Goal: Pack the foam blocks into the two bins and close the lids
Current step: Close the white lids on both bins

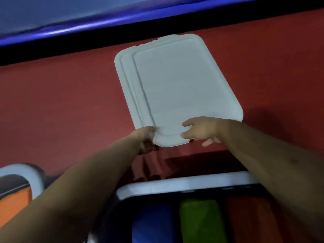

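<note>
Two bare forearms, sleeveless in view, left hand [145,139] and right hand [201,131] ungloved, ringless.

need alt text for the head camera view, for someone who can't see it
Both hands, the left hand and the right hand, grip the near edge of a white lid above a red surface. Below, an open bin holds blue, green and red foam blocks.
</note>
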Demonstrator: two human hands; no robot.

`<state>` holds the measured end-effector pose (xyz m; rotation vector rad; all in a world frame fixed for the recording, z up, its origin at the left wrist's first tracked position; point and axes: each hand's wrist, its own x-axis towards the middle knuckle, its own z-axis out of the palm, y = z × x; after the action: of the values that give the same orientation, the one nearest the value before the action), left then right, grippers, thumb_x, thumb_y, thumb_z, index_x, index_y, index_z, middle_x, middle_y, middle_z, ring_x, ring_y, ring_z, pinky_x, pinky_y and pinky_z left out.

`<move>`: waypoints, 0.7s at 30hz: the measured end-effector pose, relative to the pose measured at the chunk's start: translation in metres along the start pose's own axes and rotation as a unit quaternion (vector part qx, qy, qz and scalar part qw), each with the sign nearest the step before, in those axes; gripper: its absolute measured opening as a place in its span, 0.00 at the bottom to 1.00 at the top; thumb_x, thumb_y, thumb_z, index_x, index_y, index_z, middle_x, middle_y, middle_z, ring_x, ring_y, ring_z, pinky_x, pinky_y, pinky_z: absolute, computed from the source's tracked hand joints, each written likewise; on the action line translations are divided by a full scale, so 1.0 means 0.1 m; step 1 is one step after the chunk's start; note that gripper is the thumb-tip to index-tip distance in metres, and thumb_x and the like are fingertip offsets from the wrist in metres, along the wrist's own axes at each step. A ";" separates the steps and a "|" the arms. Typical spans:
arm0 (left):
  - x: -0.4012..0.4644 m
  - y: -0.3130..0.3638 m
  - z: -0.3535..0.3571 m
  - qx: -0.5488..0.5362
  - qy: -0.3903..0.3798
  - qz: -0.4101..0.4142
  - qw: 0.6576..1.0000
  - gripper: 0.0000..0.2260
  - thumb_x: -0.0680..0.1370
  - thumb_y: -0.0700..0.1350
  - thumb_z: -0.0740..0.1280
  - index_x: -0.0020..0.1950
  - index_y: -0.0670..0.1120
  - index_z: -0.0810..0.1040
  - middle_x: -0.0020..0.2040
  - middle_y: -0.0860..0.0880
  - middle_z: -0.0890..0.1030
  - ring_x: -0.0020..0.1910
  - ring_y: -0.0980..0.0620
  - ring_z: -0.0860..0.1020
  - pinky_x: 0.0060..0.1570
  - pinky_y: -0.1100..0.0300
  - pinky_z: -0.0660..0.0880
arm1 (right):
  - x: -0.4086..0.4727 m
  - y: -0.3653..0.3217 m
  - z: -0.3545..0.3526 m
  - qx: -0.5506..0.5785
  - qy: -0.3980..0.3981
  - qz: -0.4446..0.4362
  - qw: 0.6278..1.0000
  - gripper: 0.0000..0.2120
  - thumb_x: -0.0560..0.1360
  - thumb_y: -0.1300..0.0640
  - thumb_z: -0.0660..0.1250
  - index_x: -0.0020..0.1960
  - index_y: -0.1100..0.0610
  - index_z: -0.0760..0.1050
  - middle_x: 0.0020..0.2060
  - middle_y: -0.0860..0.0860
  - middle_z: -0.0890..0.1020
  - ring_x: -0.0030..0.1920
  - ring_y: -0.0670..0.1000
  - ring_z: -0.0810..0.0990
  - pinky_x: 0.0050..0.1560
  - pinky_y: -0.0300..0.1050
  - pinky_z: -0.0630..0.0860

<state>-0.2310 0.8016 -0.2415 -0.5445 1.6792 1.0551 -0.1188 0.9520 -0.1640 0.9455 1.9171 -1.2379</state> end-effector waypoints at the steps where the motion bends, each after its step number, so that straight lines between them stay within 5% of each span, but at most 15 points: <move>1: -0.07 0.00 -0.01 -0.020 -0.021 0.010 1.000 0.06 0.75 0.46 0.68 0.43 0.44 0.75 0.27 0.48 0.78 0.24 0.52 0.77 0.22 0.66 0.71 | -0.02 -0.01 -0.01 0.057 0.004 0.024 0.998 0.25 0.79 0.53 0.63 0.74 0.52 0.60 0.68 0.54 0.69 0.62 0.54 0.73 0.58 0.50 0.74; 3: -0.26 0.10 -0.07 -0.060 -0.056 0.032 0.996 0.07 0.75 0.46 0.70 0.42 0.45 0.75 0.27 0.49 0.77 0.21 0.54 0.75 0.22 0.68 0.71 | -0.16 -0.02 -0.02 0.189 0.007 0.067 0.980 0.24 0.79 0.55 0.62 0.72 0.59 0.61 0.68 0.60 0.70 0.63 0.58 0.74 0.57 0.52 0.73; 7: -0.88 0.47 -0.17 -0.138 -0.087 0.077 0.984 0.08 0.72 0.42 0.72 0.49 0.45 0.77 0.39 0.49 0.76 0.33 0.54 0.75 0.27 0.67 0.74 | -0.77 -0.07 -0.14 0.415 0.022 0.075 0.907 0.26 0.78 0.54 0.65 0.72 0.61 0.61 0.70 0.65 0.65 0.65 0.62 0.73 0.59 0.56 0.73; 10: -1.61 0.76 -0.10 -0.210 -0.106 0.122 0.964 0.06 0.72 0.38 0.70 0.47 0.43 0.77 0.34 0.49 0.79 0.31 0.55 0.77 0.32 0.67 0.76 | -1.44 -0.21 -0.19 0.560 0.026 0.054 0.826 0.17 0.75 0.52 0.69 0.54 0.63 0.69 0.61 0.64 0.72 0.63 0.62 0.74 0.58 0.57 0.74; 12: -2.27 0.88 0.04 -0.245 -0.117 0.150 0.951 0.04 0.72 0.37 0.69 0.45 0.43 0.77 0.35 0.49 0.79 0.31 0.54 0.78 0.39 0.66 0.78 | -1.94 -0.30 -0.22 0.634 0.023 0.037 0.772 0.23 0.72 0.49 0.72 0.54 0.64 0.68 0.58 0.65 0.73 0.64 0.63 0.73 0.57 0.58 0.74; 14: -2.95 0.86 0.15 -0.246 -0.145 0.170 0.943 0.03 0.73 0.37 0.68 0.45 0.43 0.77 0.32 0.49 0.80 0.26 0.55 0.78 0.30 0.67 0.77 | -2.47 -0.39 -0.25 0.692 0.027 -0.003 0.721 0.31 0.70 0.47 0.73 0.64 0.62 0.65 0.62 0.66 0.70 0.66 0.64 0.71 0.61 0.59 0.73; 16: -3.54 0.66 0.20 -0.240 -0.165 0.171 0.941 0.05 0.73 0.37 0.68 0.47 0.44 0.76 0.31 0.49 0.80 0.25 0.57 0.76 0.22 0.70 0.69 | -2.96 -0.44 -0.23 0.748 0.053 -0.035 0.661 0.28 0.70 0.49 0.73 0.62 0.59 0.65 0.57 0.64 0.70 0.65 0.63 0.71 0.64 0.59 0.72; 18: -4.01 0.32 0.21 -0.231 -0.189 0.177 0.938 0.09 0.73 0.37 0.68 0.51 0.46 0.75 0.37 0.50 0.79 0.31 0.58 0.74 0.21 0.70 0.66 | -3.34 -0.39 -0.17 0.787 0.088 -0.065 0.608 0.26 0.69 0.52 0.75 0.60 0.61 0.69 0.51 0.60 0.75 0.59 0.60 0.76 0.58 0.56 0.76; 21: -4.63 -0.31 0.22 -0.239 -0.237 0.194 0.921 0.11 0.73 0.35 0.68 0.50 0.49 0.73 0.36 0.52 0.78 0.30 0.59 0.68 0.21 0.71 0.63 | -3.79 -0.19 0.10 0.760 0.176 -0.157 0.605 0.28 0.66 0.57 0.78 0.62 0.57 0.71 0.49 0.56 0.83 0.45 0.56 0.84 0.38 0.51 0.81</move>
<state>-0.0272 0.7410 0.1715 -0.2224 1.1148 1.7539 0.0646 0.8549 0.1544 1.6882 0.7654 -3.2090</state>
